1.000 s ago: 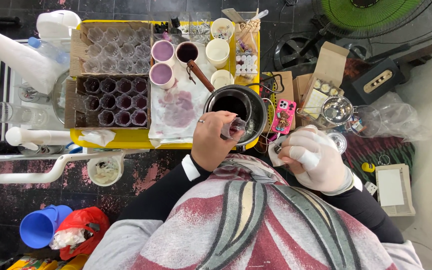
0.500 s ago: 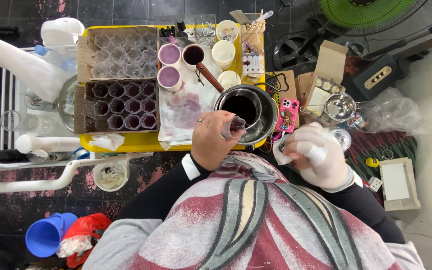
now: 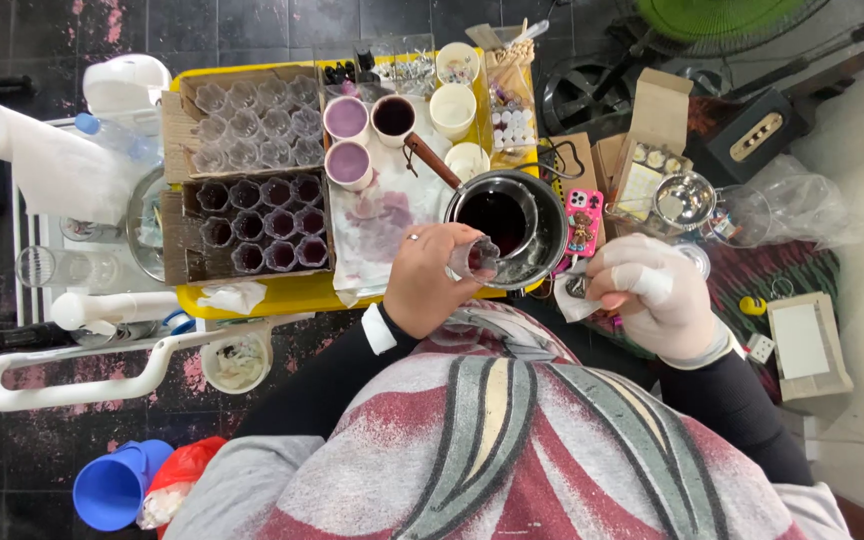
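My left hand (image 3: 430, 278) holds a small clear glass cup (image 3: 474, 258) by its side, just in front of a steel pot (image 3: 542, 215) of dark liquid. My right hand (image 3: 655, 296), in a white glove, pinches a small round metal piece with a bit of white tissue (image 3: 579, 290), to the right of the pot. Behind my left hand a stained white cloth (image 3: 382, 215) lies on the yellow tray (image 3: 282, 293). A cardboard box (image 3: 257, 222) of small cups with dark filling sits left of the cloth.
A box of clear cups (image 3: 252, 120), two purple-filled cups (image 3: 348, 140) and white cups stand at the tray's back. A pink phone (image 3: 583, 222), a small steel bowl (image 3: 684, 198) and cardboard boxes lie right. A paper towel roll (image 3: 42, 165) is left, a blue funnel (image 3: 112, 485) below.
My left hand has shifted slightly with the glass cup, staying near the pot's rim. My right hand has lowered a little and still works the tissue and metal piece.
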